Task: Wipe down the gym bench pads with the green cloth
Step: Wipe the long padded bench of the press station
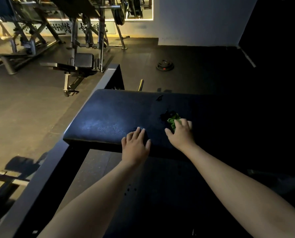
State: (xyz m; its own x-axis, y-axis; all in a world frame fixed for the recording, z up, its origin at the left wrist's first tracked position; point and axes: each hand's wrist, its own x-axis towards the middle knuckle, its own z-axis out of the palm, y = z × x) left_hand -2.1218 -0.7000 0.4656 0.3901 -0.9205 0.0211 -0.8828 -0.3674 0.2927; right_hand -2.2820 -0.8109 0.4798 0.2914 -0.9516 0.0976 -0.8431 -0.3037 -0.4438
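Note:
A wide black bench pad [109,117] lies across the middle of the head view, lit on its left half and dark on the right. The green cloth [172,121] sits bunched on the pad right of centre. My right hand [181,134] lies over the cloth's near side, fingers curled around it. My left hand [136,146] rests flat on the pad's near edge, fingers spread, just left of the right hand. A small tear [159,97] shows near the pad's far edge.
A grey metal frame beam [98,83] runs diagonally along the pad's left side. An adjustable bench [78,66] and racks stand at the back left. A weight plate [165,65] lies on the floor behind the pad. The right side is very dark.

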